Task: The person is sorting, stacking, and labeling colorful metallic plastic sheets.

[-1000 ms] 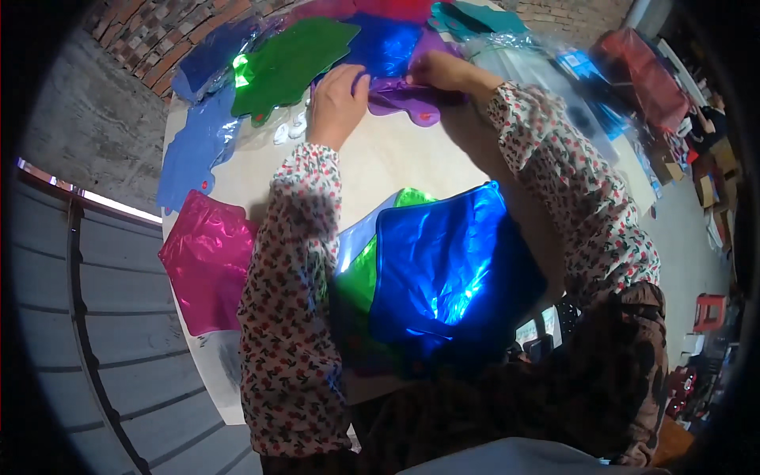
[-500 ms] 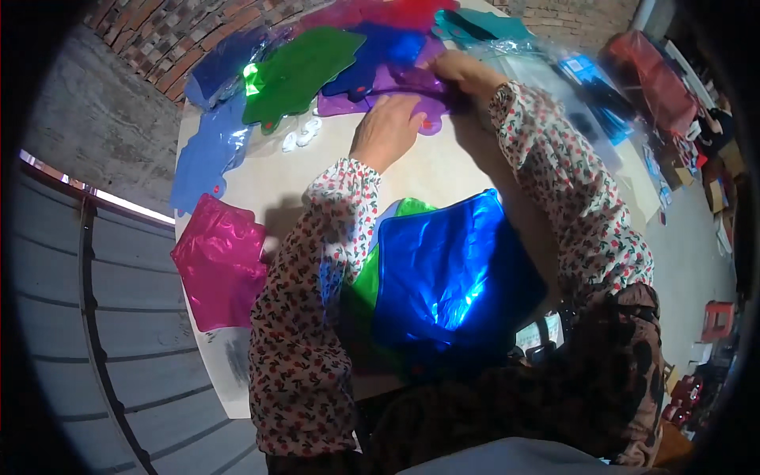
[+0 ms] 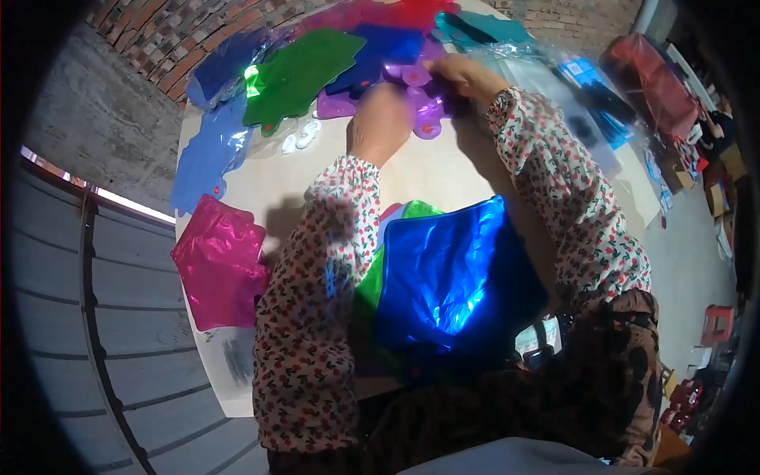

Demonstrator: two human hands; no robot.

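purple foil (image 3: 428, 107) lies partly hidden by the hands (image 3: 381, 120), grip unclear.

A white fabric left sleeve (image 3: 309, 348) and a matching right sleeve (image 3: 570, 198) — both loose, printed with small red blossoms and dark leaves — gather into ruffled cuffs at the wrists. Above the right one shows a brown garment with black blotches (image 3: 640, 336); plain grey cloth (image 3: 514, 459) curves along the lower edge.
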